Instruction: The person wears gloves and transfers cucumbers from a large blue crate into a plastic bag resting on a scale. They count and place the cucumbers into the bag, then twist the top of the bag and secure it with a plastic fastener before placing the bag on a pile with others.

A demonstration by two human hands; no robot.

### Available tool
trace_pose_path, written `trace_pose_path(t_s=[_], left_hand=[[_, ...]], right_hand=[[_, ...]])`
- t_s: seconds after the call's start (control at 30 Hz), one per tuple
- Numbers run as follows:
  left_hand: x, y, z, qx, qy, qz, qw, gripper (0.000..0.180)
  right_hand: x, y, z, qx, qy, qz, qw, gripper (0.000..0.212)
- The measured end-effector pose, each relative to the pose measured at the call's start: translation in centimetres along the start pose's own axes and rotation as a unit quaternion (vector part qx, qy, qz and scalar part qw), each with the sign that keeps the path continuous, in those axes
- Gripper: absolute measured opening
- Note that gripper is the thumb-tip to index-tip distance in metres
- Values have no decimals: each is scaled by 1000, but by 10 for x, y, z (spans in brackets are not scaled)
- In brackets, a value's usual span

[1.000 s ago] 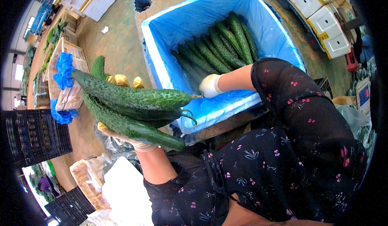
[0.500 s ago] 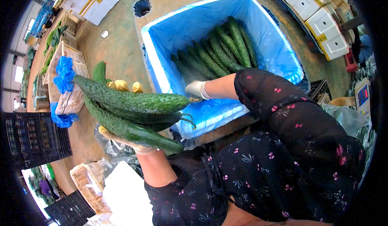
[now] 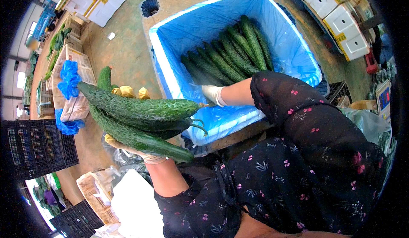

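Note:
My left hand, in a pale yellowish glove, is closed round a bunch of large dark green cucumbers. Its thumb lies along the near side, and yellow fingertips show beyond the far side. The bunch is held just left of a white box lined with blue plastic film. Inside the box, a row of cucumbers lies side by side, slanting against the far side. My right hand, in a whitish glove, reaches into the box near those cucumbers' near-left ends; its fingers are mostly hidden.
White foam boxes with yellow tape are stacked at the right, another white box at the far left. A pale crate with blue bags and a black crate stand at the left. A scale is at the far right.
My right hand has shifted slightly to the right within the box. The left hand keeps the bunch almost unmoved; the view has shifted a little.

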State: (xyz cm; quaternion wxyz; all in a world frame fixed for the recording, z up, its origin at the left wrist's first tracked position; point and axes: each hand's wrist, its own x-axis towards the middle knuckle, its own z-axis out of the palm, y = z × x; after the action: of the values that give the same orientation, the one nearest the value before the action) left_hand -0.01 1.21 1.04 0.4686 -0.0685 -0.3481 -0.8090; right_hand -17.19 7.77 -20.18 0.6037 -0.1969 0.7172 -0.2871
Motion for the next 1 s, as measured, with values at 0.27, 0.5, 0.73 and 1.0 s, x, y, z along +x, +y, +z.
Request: trace_pose_path(t_s=[0.27, 0.5, 0.73, 1.0], left_hand=[[-2, -6, 7, 61, 63, 11, 996, 88], [-1, -4, 7, 100, 86, 22, 991, 89], [4, -14, 23, 63, 71, 17, 995, 88], [-4, -3, 16, -24, 39, -32, 998, 85]], right_hand=[[8, -4, -7, -85, -34, 13, 996, 31], [-34, -30, -25, -37, -106, 61, 992, 39], [37, -2, -26, 439, -139, 125, 879, 51], [-51, -50, -30, 153, -178, 41, 971, 36]])
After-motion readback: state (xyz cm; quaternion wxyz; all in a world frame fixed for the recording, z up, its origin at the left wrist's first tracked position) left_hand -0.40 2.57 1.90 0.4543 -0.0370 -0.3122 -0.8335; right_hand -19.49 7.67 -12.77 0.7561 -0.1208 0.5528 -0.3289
